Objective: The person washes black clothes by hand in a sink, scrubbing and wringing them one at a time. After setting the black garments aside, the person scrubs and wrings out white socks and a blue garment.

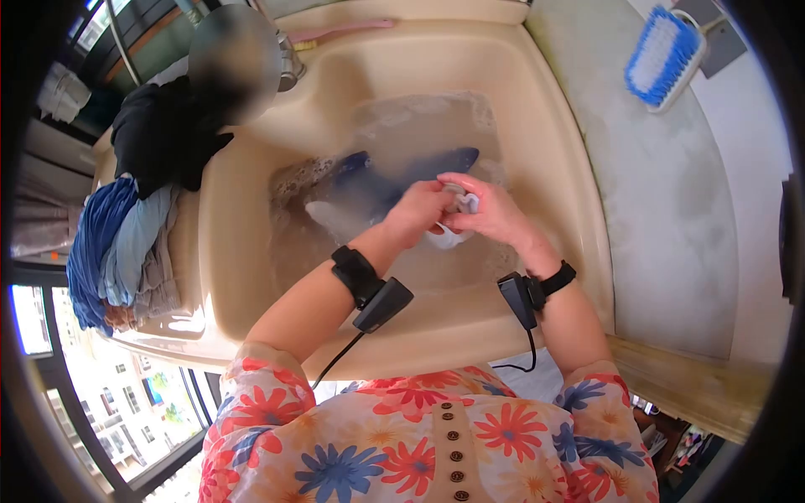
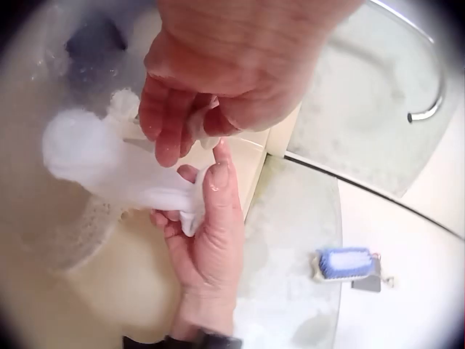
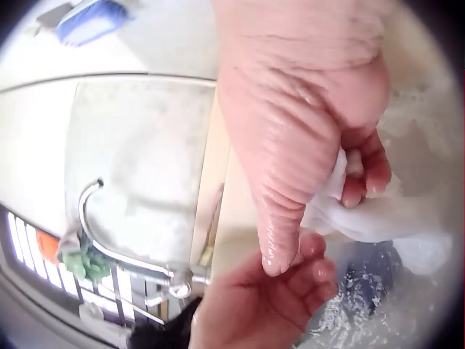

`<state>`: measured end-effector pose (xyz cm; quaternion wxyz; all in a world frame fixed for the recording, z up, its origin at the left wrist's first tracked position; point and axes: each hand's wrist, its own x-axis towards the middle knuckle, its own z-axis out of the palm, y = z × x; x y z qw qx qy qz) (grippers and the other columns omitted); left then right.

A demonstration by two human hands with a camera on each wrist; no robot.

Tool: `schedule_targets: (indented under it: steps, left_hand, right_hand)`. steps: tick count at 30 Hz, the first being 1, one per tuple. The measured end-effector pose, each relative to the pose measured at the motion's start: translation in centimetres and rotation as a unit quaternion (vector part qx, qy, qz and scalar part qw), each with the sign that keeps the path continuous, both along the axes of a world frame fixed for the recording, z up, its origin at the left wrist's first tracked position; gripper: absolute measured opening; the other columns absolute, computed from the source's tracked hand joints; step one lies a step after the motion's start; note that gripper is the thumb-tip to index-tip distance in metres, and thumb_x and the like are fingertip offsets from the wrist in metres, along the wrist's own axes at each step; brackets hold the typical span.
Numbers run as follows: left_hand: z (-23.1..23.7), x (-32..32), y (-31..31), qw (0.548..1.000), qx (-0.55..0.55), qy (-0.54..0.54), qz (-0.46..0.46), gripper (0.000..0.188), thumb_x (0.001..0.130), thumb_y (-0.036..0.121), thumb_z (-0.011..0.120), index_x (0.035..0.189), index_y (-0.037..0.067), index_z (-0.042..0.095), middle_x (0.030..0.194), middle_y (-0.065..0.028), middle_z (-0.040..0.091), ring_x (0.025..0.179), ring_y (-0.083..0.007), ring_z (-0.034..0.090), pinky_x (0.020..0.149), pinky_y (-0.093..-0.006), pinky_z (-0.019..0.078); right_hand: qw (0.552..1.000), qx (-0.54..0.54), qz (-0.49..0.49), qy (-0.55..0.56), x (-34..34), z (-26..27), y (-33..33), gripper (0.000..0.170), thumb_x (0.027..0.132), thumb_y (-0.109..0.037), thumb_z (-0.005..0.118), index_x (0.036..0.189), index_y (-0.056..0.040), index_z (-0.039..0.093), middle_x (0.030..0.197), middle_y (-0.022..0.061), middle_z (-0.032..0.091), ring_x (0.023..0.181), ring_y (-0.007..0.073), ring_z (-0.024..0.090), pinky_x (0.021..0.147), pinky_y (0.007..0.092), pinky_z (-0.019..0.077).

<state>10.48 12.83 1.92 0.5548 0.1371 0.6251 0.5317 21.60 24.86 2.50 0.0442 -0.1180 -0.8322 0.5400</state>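
Over the soapy water, both hands work at a wet white sock [image 1: 450, 237]. My right hand [image 1: 495, 214] grips it between thumb and fingers. In the left wrist view, the sock [image 2: 138, 174] hangs from that right hand [image 2: 207, 240] as a long tube with a puffed, rounded end. My left hand [image 1: 418, 211] meets the right one, its curled fingers pinching a small pale bit of the fabric. In the right wrist view, the right thumb lies against the left hand's [image 3: 254, 302] fingers. Dark blue cloth [image 1: 428, 168] is partly sunk in the cloudy water behind the hands.
The beige sink [image 1: 570, 193] surrounds the water. A metal tap [image 1: 289, 67] stands at its back left. Black cloth [image 1: 159, 134] and blue garments [image 1: 105, 243] are piled on the left ledge. A blue-and-white brush [image 1: 664, 59] lies on the right counter. A pink-handled brush [image 1: 352, 31] rests behind.
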Motion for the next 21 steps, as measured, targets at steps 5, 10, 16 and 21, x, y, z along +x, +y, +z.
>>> schedule_targets:
  steps: [5,10,16,21]
  left_hand:
    - [1.5,-0.6,-1.0,0.992,0.011,-0.045,-0.115,0.034,0.087,0.033,0.05,0.104,0.005,0.057,0.086,-0.0078,0.065,0.073,-0.0154,0.062,0.06,-0.0254,0.0442]
    - [-2.3,-8.1,-6.0,0.915,-0.115,0.328,-0.205,0.041,0.077,0.027,0.062,0.108,0.001,0.057,0.09,-0.0121,0.064,0.085,-0.0215,0.061,0.072,-0.0314,0.0473]
    - [-8.8,-9.8,-9.3,0.786,-0.21,0.482,-0.326,0.052,0.068,0.031,0.066,0.111,0.004,0.057,0.103,-0.0179,0.061,0.096,-0.0324,0.057,0.084,-0.037,0.0454]
    - [-9.4,-8.0,-8.3,0.766,-0.277,0.377,-0.441,0.052,0.065,0.03,0.069,0.11,0.006,0.058,0.103,-0.0192,0.06,0.099,-0.0324,0.056,0.086,-0.0388,0.0448]
  right_hand:
    - [0.997,0.043,-0.057,-0.03,0.0,-1.3,0.9,0.027,0.072,-0.017,0.065,0.096,-0.0066,0.062,0.077,0.0102,0.063,0.068,0.0189,0.06,0.062,0.0304,0.0473]
    - [0.99,0.065,-0.122,-0.022,0.1,-0.4,1.4,0.019,0.074,-0.021,0.065,0.084,-0.0045,0.063,0.07,0.0101,0.061,0.061,0.0204,0.058,0.056,0.0306,0.0445]
    - [0.984,0.119,-0.1,-0.087,0.1,0.7,0.9,0.031,0.071,-0.032,0.066,0.076,-0.0025,0.062,0.074,0.0123,0.059,0.068,0.0255,0.056,0.061,0.0338,0.0436]
    - [0.98,0.155,-0.106,-0.061,0.1,0.2,1.0,0.027,0.068,-0.028,0.062,0.073,-0.0014,0.06,0.077,0.0145,0.058,0.072,0.0286,0.056,0.064,0.0351,0.0443]
